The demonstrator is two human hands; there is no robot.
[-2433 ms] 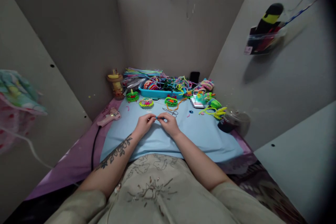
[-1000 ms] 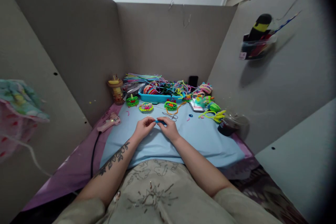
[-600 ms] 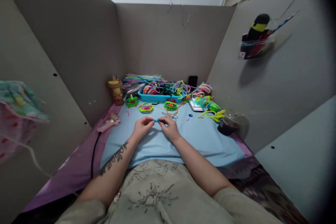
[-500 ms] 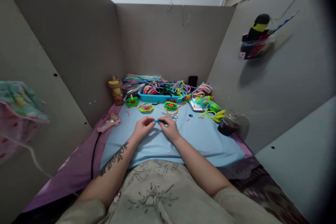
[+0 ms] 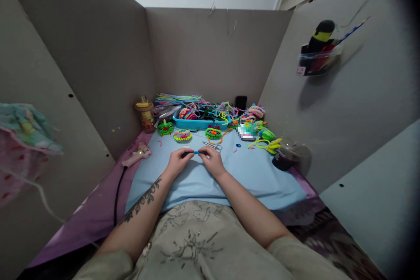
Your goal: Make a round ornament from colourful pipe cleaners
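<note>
Between my two hands stretches a small blue piece that looks like a pipe cleaner. My left hand pinches one end with thumb and fingers. The other end is in the pinched fingers of my right hand, which hide much of it. Just beyond my hands, on the light blue cloth, lies a pair of scissors. Farther back sit a fuzzy green piece with an orange middle, a round yellow-edged piece and a green creature.
A blue tray holds tangled coloured stems at the back. To the left are a pink glue gun with a black cord and a lidded cup. A dark container stands at right. Grey panels enclose the table.
My left fingers have shifted slightly along the blue piece, and a darker blue part now shows in them. The view has tilted a little; the hands stay in nearly the same place.
</note>
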